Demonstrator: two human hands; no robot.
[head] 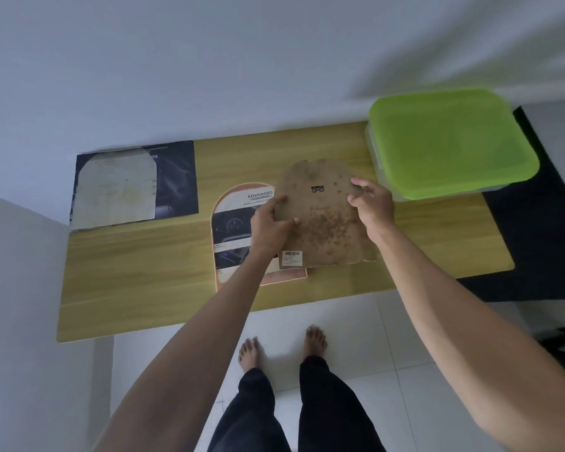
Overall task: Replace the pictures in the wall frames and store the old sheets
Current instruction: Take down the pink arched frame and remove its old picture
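Two hands, left hand [269, 225] and right hand [371, 203], pinch the stained backing board [323, 220] at frame centre above the arched frame [232, 233] already holding a print; old sheets [118, 187] at upper left await storing, seemingly.

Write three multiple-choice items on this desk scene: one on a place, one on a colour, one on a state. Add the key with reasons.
1. Where is the lidded box?
A. desk's far right corner
B. on the floor
C. desk's left edge

2. What colour is the lid?
A. red
B. green
C. black

3. How is the brown backing board held?
A. lying free on the desk
B. by the left hand alone
C. by both hands

Key: 1 A, it sits at the far right by the wall. 2 B, the lid is bright green. 3 C, the left hand and the right hand each grip a side, above the arched frame.
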